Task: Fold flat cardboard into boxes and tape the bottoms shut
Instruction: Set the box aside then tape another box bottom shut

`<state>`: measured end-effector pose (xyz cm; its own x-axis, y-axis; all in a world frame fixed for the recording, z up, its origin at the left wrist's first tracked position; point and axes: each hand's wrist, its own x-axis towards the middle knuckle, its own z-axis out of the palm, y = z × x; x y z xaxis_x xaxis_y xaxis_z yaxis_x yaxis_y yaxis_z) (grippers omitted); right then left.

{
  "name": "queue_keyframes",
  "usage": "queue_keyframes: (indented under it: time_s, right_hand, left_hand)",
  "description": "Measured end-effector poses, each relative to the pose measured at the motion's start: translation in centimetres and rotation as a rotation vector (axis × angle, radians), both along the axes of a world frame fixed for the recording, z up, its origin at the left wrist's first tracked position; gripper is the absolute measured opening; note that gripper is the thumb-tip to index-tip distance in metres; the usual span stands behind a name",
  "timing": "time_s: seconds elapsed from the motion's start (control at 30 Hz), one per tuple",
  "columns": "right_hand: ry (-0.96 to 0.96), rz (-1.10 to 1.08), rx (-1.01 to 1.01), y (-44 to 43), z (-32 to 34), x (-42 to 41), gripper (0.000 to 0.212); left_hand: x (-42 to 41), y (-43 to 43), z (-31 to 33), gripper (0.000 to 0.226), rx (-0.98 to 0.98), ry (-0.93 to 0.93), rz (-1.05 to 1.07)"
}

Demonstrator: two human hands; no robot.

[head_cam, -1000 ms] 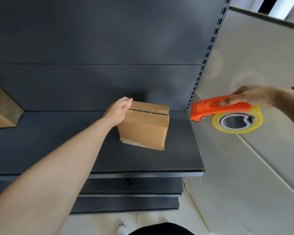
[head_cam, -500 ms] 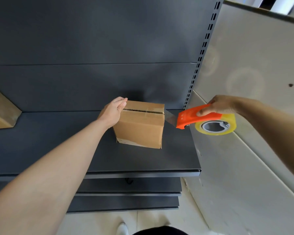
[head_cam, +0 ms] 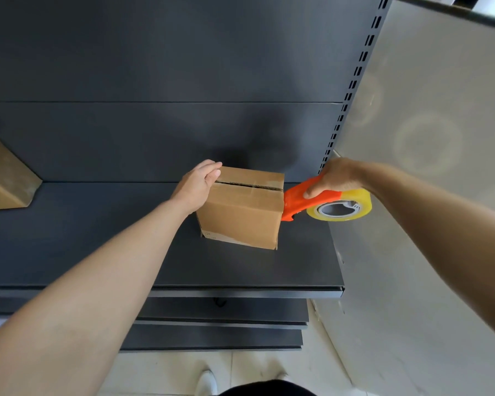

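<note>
A small folded cardboard box stands on the dark shelf, its two top flaps meeting at a dark seam. My left hand rests against the box's upper left edge, fingers straight and lying over the top. My right hand grips an orange tape dispenser that carries a roll of yellowish clear tape. The dispenser's front end touches the box's upper right edge, at the end of the seam.
Another cardboard piece sits at the shelf's far left. A slotted upright and a pale grey panel bound the shelf on the right. Lower shelves and a light tiled floor lie below.
My right hand has brought the tape dispenser leftward and down, from out by the grey panel to the box's right edge. My left hand has stayed on the box.
</note>
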<state>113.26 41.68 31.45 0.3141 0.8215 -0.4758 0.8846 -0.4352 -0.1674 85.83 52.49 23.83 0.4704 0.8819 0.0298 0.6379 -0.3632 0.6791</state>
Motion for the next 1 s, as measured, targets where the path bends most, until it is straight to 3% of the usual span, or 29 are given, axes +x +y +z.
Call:
queue_keyframes:
  time_s: [0.2,0.33,0.53,0.6,0.7,0.8,1.0]
  right_hand:
    - [-0.257,-0.019,0.169,-0.7,-3.1,-2.4,0.043]
    - [-0.102,-0.241,0.167,-0.8,-5.7,-2.4,0.045]
    - [0.042,-0.213,0.136,-0.9,-9.2,-3.6,0.045]
    - [0.109,-0.322,0.227,-0.5,-8.3,-3.9,0.036]
    - [0.401,-0.555,0.415,0.1,-5.9,-4.7,0.043]
    - [0.741,-0.655,0.35,0.1,-4.2,-7.2,0.034]
    - [0.875,-0.762,0.356,0.4,-3.5,-8.8,0.017]
  left_hand:
    - [-0.2,0.0,0.0,0.041,-0.025,-0.012,0.0]
    - [-0.1,-0.7,0.5,0.054,-0.1,-0.029,0.052]
    - [0.4,-1.3,1.1,0.07,-0.206,-0.009,0.232]
    - [0.6,-1.5,1.2,0.069,-0.211,0.026,0.284]
    - [1.2,-1.6,1.5,0.059,-0.147,0.149,0.368]
    - [1.3,-1.5,1.2,0.051,-0.145,0.142,0.388]
    - [0.8,-0.9,1.3,0.055,-0.297,0.079,0.389]
